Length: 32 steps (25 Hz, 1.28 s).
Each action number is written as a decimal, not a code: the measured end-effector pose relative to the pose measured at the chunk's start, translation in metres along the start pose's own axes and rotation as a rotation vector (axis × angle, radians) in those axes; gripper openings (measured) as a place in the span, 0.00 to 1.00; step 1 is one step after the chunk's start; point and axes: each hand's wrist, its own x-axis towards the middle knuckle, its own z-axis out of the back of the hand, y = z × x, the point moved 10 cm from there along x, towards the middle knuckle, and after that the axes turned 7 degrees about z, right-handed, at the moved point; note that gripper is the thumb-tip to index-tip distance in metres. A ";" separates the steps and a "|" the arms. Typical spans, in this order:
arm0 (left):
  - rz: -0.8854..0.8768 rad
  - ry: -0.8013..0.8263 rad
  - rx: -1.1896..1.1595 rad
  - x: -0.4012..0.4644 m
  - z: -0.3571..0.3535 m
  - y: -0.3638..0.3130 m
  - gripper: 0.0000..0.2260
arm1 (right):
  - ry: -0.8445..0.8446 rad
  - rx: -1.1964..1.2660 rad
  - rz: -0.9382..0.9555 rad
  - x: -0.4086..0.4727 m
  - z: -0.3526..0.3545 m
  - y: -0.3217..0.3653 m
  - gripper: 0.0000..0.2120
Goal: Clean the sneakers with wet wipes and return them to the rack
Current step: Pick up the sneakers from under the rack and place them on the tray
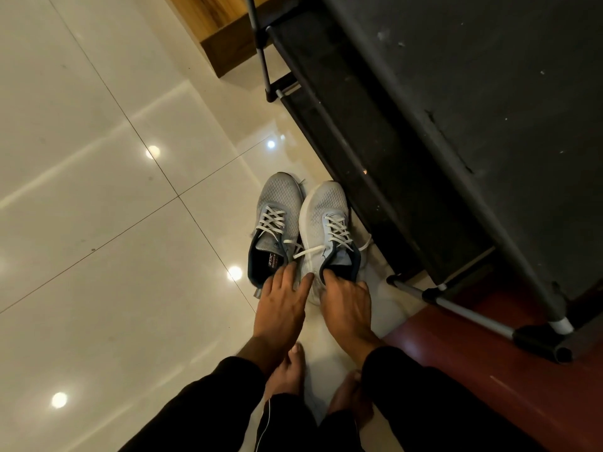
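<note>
Two lace-up sneakers stand side by side on the tiled floor, toes pointing away from me. The grey left sneaker (280,213) has a dark collar. The paler right sneaker (323,213) sits close to the black shoe rack (355,148). My left hand (282,309) lies over the left sneaker's heel, with one finger reaching into its opening and the thumb beside it. My right hand (346,305) grips the right sneaker's heel, with a digit hooked inside the collar. Both heels are hidden under my hands. No wet wipes are in view.
The rack's fabric tiers and grey metal poles (470,311) fill the right side. A wooden cabinet base (228,47) stands at the top. Glossy cream tiles (98,207) spread to the left. A dark red floor strip (456,370) lies lower right. My bare feet (287,370) stand just behind the sneakers.
</note>
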 end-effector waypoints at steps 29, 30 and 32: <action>0.170 0.073 -0.054 -0.140 0.244 0.012 0.14 | -0.173 0.086 0.027 -0.136 0.226 0.092 0.18; 0.171 0.041 -0.067 -0.151 0.264 0.007 0.13 | -0.192 0.083 0.027 -0.146 0.240 0.094 0.18; 0.158 -0.015 -0.035 -0.166 0.301 -0.005 0.12 | -0.227 0.076 0.030 -0.164 0.266 0.099 0.18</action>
